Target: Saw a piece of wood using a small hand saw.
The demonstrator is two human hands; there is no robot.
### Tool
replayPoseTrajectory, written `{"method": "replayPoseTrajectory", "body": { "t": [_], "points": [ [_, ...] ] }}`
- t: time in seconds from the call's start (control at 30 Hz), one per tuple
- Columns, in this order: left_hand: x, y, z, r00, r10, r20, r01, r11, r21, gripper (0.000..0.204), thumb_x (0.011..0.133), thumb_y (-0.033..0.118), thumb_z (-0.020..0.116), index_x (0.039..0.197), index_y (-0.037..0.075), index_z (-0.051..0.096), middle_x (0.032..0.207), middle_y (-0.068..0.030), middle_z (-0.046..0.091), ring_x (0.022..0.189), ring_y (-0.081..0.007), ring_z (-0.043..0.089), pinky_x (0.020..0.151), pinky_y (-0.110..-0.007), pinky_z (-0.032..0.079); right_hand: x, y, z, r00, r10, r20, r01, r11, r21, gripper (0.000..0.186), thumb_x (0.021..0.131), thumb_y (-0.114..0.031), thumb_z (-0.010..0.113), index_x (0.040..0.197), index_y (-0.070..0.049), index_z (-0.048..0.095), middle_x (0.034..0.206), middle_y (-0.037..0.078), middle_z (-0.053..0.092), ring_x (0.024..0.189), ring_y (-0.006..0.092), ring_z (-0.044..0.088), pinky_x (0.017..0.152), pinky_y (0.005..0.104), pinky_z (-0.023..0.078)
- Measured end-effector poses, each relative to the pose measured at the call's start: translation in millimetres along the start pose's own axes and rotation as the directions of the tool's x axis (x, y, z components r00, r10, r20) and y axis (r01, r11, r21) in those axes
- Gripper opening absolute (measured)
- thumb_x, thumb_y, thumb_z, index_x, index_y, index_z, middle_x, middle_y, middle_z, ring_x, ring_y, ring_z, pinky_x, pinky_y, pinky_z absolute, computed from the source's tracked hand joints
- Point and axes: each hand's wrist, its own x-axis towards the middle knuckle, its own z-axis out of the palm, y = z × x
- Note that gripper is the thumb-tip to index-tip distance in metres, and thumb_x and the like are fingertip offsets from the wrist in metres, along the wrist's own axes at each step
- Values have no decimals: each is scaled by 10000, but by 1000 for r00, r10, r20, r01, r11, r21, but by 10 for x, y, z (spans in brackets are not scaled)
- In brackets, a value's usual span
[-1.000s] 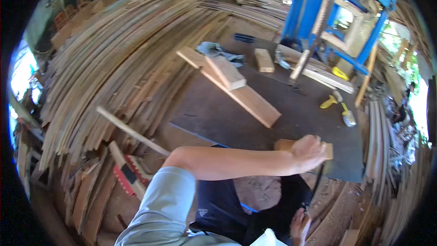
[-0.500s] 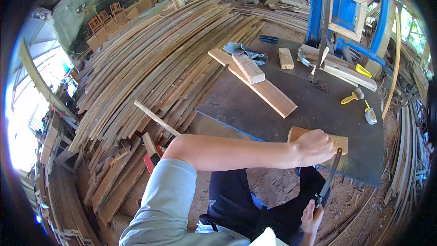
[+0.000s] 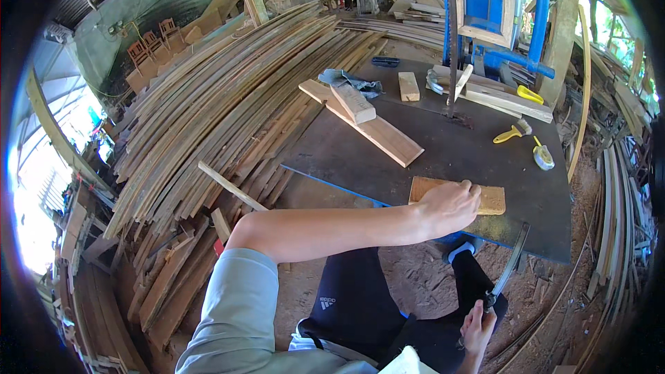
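Observation:
My left hand (image 3: 451, 206) is closed over a short wooden block (image 3: 492, 201), holding it down on the dark tabletop near the front edge. The block's middle is hidden under the hand. Lower right, my right hand (image 3: 478, 327) grips a slim hand saw (image 3: 510, 263) by its handle. The saw points up and away, its far end over the table edge, apart from the block. Pale sawdust lies on the tabletop beside the block.
On the dark table (image 3: 360, 156) lie a long board (image 3: 388, 140) with a block (image 3: 353, 104) across it, a grey-blue cloth (image 3: 364, 85), another block (image 3: 409, 86), a hammer (image 3: 435, 82), a yellow brush (image 3: 511, 131) and a tape measure (image 3: 544, 157). A bandsaw blade (image 3: 453, 41) rises through it.
The saw's far end was at the block's right end; now it is apart from it. My left hand stays on the block. The whole view has shifted slightly.

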Motion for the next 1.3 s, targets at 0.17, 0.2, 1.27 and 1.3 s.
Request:
{"method": "replayPoseTrajectory", "body": {
  "t": [0.17,0.2,1.27,1.3],
  "points": [
    [-71,-87,-239,981,-185,-52,135,856,-499,253,1051,186,609,1175,-32,640,785,-174,716,721,-283,753,611,-424,593,56,45,32,1000,0,28,0,1000,7,376,1111,-428,611,922,-161,427,573,-43,409,403,56,369,365,249,270],
    [-97,-107,-246,982,-182,-54,131,855,-501,253,1051,186,609,1175,-32,640,785,-174,716,721,-283,753,611,-424,593,65,59,33,1000,2,23,-2,1000,8,360,1112,-422,613,948,-160,428,576,-44,411,403,55,369,364,250,270],
    [-144,-153,279,886,-453,-97,212,583,-785,346,898,265,780,1171,61,717,1155,-142,775,1093,-352,744,971,-485,579,-38,-902,610,949,-250,195,273,957,-101,260,1077,-262,687,903,-90,598,600,-52,507,458,43,444,424,255,301],
    [-137,-145,283,890,-443,-112,195,590,-783,316,896,248,787,1148,68,722,1154,-126,772,1093,-347,740,969,-483,579,-52,-900,601,949,-250,193,273,957,-102,260,1077,-262,687,903,-90,598,600,-52,507,458,43,444,424,255,301]
  ]
}}
